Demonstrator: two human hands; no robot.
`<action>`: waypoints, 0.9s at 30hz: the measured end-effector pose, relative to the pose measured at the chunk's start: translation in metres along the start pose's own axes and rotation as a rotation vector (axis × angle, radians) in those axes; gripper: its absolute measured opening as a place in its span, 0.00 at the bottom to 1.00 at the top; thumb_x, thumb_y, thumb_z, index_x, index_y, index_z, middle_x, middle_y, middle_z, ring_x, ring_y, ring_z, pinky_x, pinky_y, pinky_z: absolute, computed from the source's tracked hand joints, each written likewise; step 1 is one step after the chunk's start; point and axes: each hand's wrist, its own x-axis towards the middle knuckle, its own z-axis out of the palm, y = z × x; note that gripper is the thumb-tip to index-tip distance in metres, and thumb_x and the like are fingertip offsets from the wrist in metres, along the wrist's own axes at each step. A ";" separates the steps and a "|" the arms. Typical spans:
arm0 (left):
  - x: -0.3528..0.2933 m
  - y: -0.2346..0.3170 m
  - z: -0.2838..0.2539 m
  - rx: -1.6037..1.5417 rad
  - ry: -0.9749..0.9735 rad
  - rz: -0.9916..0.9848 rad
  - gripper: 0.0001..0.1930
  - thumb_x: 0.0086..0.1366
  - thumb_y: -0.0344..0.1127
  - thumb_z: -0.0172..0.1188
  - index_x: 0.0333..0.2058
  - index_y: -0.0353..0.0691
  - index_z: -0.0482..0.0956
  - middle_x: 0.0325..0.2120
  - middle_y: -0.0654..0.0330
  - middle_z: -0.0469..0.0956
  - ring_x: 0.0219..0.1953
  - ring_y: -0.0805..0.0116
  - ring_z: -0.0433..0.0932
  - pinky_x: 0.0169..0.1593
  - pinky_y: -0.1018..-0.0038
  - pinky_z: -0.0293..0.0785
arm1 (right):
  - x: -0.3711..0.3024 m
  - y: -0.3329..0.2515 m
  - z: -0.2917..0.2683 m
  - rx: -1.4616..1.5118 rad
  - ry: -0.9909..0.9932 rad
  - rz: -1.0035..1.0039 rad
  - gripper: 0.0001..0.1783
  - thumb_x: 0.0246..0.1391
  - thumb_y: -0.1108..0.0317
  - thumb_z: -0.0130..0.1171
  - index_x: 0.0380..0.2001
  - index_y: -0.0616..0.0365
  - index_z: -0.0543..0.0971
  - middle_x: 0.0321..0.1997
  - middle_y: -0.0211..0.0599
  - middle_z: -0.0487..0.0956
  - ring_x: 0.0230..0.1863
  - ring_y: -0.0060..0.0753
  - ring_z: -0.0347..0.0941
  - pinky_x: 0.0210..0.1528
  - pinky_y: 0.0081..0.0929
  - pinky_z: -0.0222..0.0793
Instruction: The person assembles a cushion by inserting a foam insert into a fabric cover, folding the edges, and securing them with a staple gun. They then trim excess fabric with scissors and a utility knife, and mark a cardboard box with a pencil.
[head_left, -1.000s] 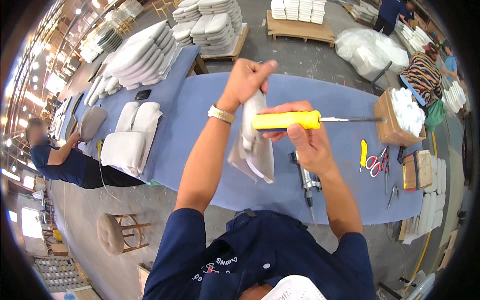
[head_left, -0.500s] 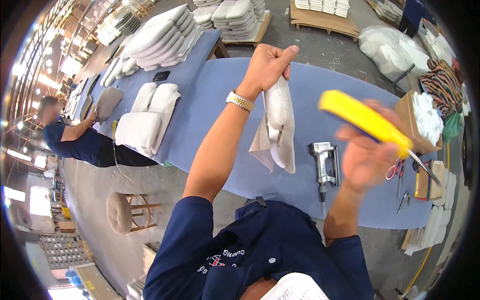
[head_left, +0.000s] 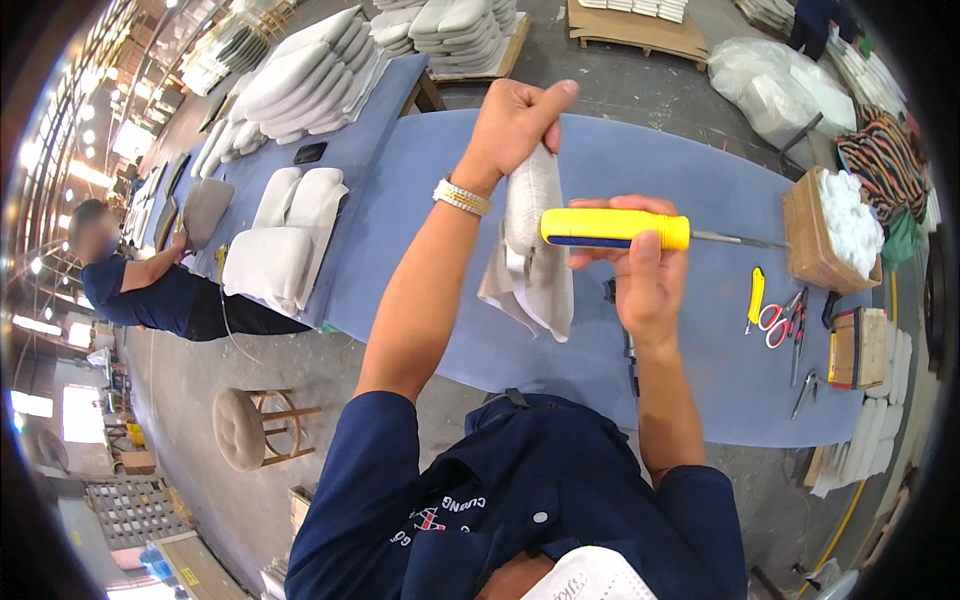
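My left hand is closed on the top end of a light grey padded cushion held on edge above the blue table. A loose flap of its cover fabric hangs at the lower end. In my right hand is a screwdriver with a yellow and dark blue handle. Its metal shaft points right, and the butt of the handle is at the cushion's right side; contact is hard to make out. My right hand and forearm hide most of a staple gun on the table.
Right on the blue table lie a yellow cutter, red-handled scissors, pliers and a carton of white stuffing. Padded cushions and a phone lie left. A person works beyond; a stool stands below.
My right hand has swung left, bringing the screwdriver's handle from well right of the cushion to its side. The cushion and my left hand have shifted slightly left. The yellow cutter has come into view.
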 end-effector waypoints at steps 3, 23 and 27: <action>-0.006 -0.002 -0.004 0.066 0.074 0.057 0.32 0.68 0.52 0.60 0.09 0.36 0.77 0.08 0.61 0.73 0.12 0.75 0.71 0.22 0.77 0.68 | 0.012 -0.030 -0.031 -0.190 0.105 -0.077 0.24 0.73 0.52 0.45 0.53 0.65 0.73 0.50 0.58 0.79 0.41 0.39 0.79 0.33 0.29 0.78; 0.007 0.015 0.040 0.124 -0.002 0.072 0.32 0.68 0.53 0.59 0.10 0.34 0.79 0.07 0.63 0.72 0.12 0.77 0.68 0.22 0.75 0.67 | 0.042 -0.070 -0.050 -0.443 -0.098 -0.096 0.19 0.72 0.59 0.49 0.52 0.65 0.75 0.47 0.51 0.83 0.39 0.33 0.82 0.35 0.22 0.77; 0.008 0.017 0.038 0.110 -0.027 0.049 0.31 0.68 0.52 0.58 0.10 0.35 0.79 0.07 0.62 0.72 0.12 0.77 0.67 0.21 0.75 0.66 | 0.046 -0.095 -0.056 -0.238 0.005 -0.291 0.22 0.74 0.56 0.43 0.53 0.65 0.75 0.48 0.56 0.82 0.38 0.38 0.82 0.37 0.26 0.78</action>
